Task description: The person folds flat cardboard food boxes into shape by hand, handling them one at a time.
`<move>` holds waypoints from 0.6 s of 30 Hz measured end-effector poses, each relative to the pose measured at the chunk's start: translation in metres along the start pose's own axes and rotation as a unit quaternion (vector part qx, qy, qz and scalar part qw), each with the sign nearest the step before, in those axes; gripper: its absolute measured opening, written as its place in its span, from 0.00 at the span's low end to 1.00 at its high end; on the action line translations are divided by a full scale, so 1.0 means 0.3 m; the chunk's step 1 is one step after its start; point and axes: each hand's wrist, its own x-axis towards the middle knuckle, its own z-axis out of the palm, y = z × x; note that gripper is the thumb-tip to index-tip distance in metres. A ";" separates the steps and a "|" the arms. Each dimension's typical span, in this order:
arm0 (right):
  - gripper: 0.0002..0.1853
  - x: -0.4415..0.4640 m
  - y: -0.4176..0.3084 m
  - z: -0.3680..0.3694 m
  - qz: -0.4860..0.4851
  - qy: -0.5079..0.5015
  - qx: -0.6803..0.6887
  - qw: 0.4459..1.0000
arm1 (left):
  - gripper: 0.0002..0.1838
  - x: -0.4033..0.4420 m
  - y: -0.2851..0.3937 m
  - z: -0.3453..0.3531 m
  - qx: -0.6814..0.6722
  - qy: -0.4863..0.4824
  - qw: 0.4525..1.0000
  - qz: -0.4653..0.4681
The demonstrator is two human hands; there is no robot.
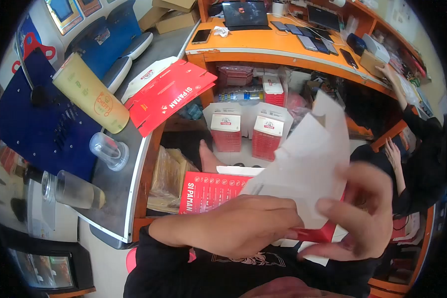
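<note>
Low in the middle, my left hand [238, 223] has its fingers closed on the red lower edge of a partly folded carton [298, 169]. The carton's white inner side faces up, and its flaps stand up and fan out. To the right, my right hand [365, 213] is blurred, with curved fingers and thumb apart beside the carton; whether it touches the carton is unclear. Under my left wrist lies a red printed carton blank [211, 188] marked SIPAMAN. More red blanks [171, 94] are stacked on the grey table to the left.
On the grey table [116, 193] stand a yellow tall cup [92, 94], a clear plastic cup [109, 151] and a tumbler [79, 189]. Two piles of red-and-white cartons [227, 131] sit ahead. Phones and a laptop [245, 15] lie on the orange desk [253, 42]. Another person's hand [394, 151] is at right.
</note>
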 end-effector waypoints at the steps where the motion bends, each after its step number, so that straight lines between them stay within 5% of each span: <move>1: 0.23 -0.013 0.019 0.027 -0.021 0.024 -0.046 0.998 | 0.06 0.000 -0.004 -0.015 -0.044 0.000 0.999 0.022; 4: 0.20 -0.032 0.071 0.095 -0.052 0.073 -0.146 0.985 | 0.10 0.001 -0.021 -0.045 -0.106 -0.049 0.993 0.013; 7: 0.18 0.002 0.108 0.099 -0.064 -0.011 -0.012 0.998 | 0.12 -0.001 -0.030 -0.040 -0.120 -0.047 0.991 0.025; 9: 0.20 -0.023 0.129 0.160 -0.078 -0.012 0.077 0.994 | 0.13 -0.005 -0.030 -0.052 -0.146 -0.081 0.985 -0.050; 13: 0.20 0.000 0.142 0.171 -0.091 0.016 0.053 0.994 | 0.14 0.000 -0.025 -0.088 -0.163 -0.116 0.975 -0.095; 18: 0.25 -0.018 0.175 0.161 -0.034 -0.049 0.069 0.996 | 0.12 0.037 -0.084 -0.076 -0.184 -0.053 0.981 -0.039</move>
